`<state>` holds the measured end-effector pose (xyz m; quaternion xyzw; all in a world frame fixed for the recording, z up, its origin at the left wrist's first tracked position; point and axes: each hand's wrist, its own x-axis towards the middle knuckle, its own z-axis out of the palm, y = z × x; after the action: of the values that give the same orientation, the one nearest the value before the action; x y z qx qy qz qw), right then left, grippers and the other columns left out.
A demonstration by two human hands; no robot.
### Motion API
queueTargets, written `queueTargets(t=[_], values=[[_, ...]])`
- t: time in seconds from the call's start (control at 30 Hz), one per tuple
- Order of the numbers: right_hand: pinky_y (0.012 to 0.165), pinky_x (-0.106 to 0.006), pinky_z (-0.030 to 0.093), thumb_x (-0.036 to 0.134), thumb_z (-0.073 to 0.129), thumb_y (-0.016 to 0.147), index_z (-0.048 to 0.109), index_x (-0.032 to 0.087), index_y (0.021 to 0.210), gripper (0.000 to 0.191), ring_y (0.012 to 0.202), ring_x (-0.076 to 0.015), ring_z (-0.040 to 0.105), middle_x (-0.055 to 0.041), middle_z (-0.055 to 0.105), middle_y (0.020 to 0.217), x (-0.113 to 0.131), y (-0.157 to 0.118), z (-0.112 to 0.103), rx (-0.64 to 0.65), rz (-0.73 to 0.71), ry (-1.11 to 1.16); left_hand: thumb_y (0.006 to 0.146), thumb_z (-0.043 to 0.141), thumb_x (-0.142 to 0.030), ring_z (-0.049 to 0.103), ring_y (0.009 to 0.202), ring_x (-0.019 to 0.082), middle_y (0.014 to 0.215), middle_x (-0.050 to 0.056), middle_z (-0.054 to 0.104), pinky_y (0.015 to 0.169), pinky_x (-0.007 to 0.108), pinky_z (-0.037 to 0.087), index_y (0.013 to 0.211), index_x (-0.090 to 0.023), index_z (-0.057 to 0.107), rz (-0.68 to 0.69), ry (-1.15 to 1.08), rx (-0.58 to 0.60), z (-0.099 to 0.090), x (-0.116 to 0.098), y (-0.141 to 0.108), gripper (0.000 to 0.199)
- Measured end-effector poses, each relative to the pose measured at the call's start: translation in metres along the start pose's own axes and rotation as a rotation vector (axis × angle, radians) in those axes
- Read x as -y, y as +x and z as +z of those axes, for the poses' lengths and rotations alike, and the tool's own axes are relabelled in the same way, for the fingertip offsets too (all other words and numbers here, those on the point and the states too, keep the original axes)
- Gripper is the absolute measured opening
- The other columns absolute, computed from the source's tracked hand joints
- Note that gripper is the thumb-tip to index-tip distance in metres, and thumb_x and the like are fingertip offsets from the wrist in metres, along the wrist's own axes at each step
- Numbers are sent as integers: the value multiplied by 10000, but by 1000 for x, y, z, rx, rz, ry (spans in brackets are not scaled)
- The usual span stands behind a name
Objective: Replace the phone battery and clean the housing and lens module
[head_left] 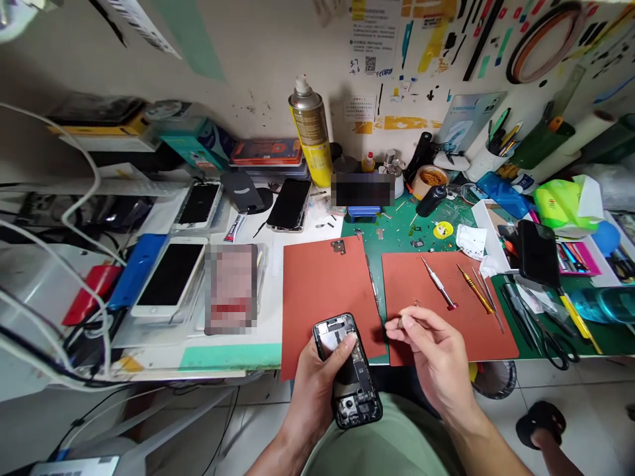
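Note:
An opened smartphone [364, 380] with its inner parts bare rests in my left hand [320, 373], the thumb lying across its upper part. My right hand [436, 350] is to the right of the phone, thumb and fingertips pinched together; whatever may be between them is too small to name. Beyond that hand, a silver screwdriver [439, 284] and a gold screwdriver [475, 288] lie on the right brown mat [404, 274]. A small dark metal bracket [338, 246] sits near the top of the left brown mat [317, 277].
Further phones, among them a white phone [169, 277] and a black phone [289, 203], lie to the left. A yellow spray can [312, 132] stands at the back. Scissors [555, 347] lie at the right edge. White cables [59, 297] hang at far left.

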<state>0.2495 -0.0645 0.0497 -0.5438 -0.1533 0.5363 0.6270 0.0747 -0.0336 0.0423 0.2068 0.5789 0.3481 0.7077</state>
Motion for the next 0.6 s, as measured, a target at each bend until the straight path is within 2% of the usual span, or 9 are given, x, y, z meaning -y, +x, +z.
queueTargets(t=[0.1, 0.17, 0.27, 0.37, 0.5, 0.6], values=[[657, -288, 535, 444, 902, 804, 803, 186, 929, 303, 677, -164, 658, -44, 746, 764, 0, 5, 0, 146, 190, 14, 672, 988, -504, 460, 518, 86, 620, -55, 556, 497, 206, 460, 822, -175, 629, -12, -8, 40, 1, -3, 0, 510], [588, -258, 430, 440, 891, 801, 791, 183, 900, 293, 611, -125, 541, -4, 659, 694, -2, 7, 5, 216, 275, 46, 676, 990, -498, 459, 527, 85, 627, -55, 553, 506, 203, 459, 820, -172, 635, -17, -11, 64, 1, -3, -1, 503], [550, -241, 318, 448, 913, 778, 767, 184, 916, 332, 564, -87, 401, 47, 540, 661, -6, 5, 14, 289, 342, 92, 683, 990, -494, 510, 578, 101, 680, -30, 597, 548, 212, 484, 838, -163, 659, -24, -9, 97, 0, -4, -1, 493], [521, -231, 218, 507, 920, 785, 730, 176, 914, 402, 536, -61, 276, 80, 466, 641, -8, 3, 19, 318, 350, 46, 696, 981, -502, 563, 642, 127, 755, 5, 646, 586, 230, 509, 874, -156, 678, -35, -10, 130, -1, -3, -1, 493], [502, -235, 151, 581, 884, 819, 616, 184, 784, 479, 526, -63, 208, 110, 372, 552, -9, 2, 18, 323, 369, -42, 720, 976, -484, 522, 629, 109, 736, -16, 594, 569, 215, 478, 874, -162, 648, -40, -22, 150, -3, -1, -1, 484], [484, -237, 113, 573, 903, 800, 563, 199, 766, 506, 500, -53, 157, 131, 327, 532, -11, 2, 17, 368, 450, 10, 730, 973, -475, 503, 627, 100, 731, -22, 572, 556, 201, 450, 867, -161, 631, -42, -33, 177, -3, 1, -2, 484]])
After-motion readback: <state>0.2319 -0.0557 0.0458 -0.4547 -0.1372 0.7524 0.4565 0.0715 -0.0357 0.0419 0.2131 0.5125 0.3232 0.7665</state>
